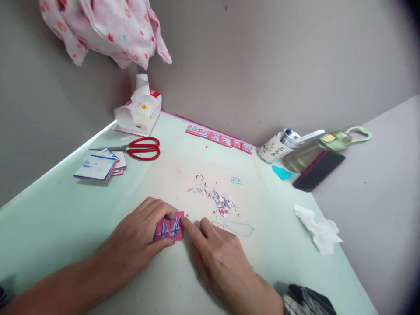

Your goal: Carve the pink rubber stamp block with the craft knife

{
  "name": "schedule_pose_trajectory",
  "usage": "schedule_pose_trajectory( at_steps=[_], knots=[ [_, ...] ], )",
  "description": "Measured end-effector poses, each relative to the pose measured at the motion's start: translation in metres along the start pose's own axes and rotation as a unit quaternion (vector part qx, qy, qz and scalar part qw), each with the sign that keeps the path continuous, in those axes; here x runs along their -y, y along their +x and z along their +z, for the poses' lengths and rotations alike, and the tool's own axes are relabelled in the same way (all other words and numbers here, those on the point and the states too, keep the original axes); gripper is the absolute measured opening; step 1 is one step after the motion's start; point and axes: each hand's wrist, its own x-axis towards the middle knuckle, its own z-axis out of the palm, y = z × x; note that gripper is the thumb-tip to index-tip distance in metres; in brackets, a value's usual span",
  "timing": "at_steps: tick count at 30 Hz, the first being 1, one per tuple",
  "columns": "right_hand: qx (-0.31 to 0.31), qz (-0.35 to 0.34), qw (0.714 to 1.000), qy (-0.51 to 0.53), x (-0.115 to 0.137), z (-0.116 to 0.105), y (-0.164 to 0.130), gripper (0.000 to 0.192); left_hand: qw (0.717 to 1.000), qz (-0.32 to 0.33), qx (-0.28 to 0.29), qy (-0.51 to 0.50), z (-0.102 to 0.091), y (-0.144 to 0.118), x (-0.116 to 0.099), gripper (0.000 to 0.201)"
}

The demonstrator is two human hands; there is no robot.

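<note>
Between the thumb and fingers of my left hand, a small pink card is pinched flat on the work surface. Thick blue strokes and paler cut areas mark its face. My right hand rests just right of it, index fingertip at the card's right edge and the other fingers curled under. Whatever those curled fingers hold, if anything, is hidden. Beyond my right hand lies a scatter of red, white and blue scraps. A strip of pink cards with pale blue characters lies along the back edge.
Red-handled scissors lie at the left near stacked white-faced cards. Behind stands a tissue pack. At the right are a pen cup, a bottle, a leaning phone, a blue scrap and crumpled tissue.
</note>
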Motion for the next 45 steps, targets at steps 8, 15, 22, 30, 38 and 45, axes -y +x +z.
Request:
schedule_pose_trajectory(
  at_steps=[8, 15, 22, 30, 38, 45],
  knots=[
    [0.003, 0.005, 0.998, -0.067, 0.005, 0.001, -0.006, 0.068, 1.0, -0.002, 0.01, 0.004, -0.001, -0.001, -0.001, 0.015],
    [-0.082, 0.052, 0.995, -0.009, -0.004, 0.004, -0.007, 0.056, 1.0, -0.005, -0.002, 0.009, 0.0, -0.003, 0.001, 0.018],
    [-0.049, 0.02, 0.996, 0.068, -0.004, 0.002, -0.014, 0.046, 1.0, 0.002, 0.006, 0.01, -0.001, -0.004, 0.003, 0.019],
    [-0.036, 0.017, 0.998, 0.039, -0.002, -0.001, -0.014, 0.049, 1.0, -0.002, 0.005, 0.011, -0.001, -0.002, 0.002, 0.02],
    [-0.059, 0.009, 0.998, 0.021, 0.001, 0.0, -0.013, 0.049, 1.0, -0.001, 0.001, 0.004, -0.001, -0.003, 0.001, 0.018],
    [-0.089, 0.035, 0.995, -0.016, 0.001, 0.009, -0.008, 0.049, 1.0, -0.005, -0.001, 0.006, -0.001, -0.002, -0.001, 0.017]
  ],
)
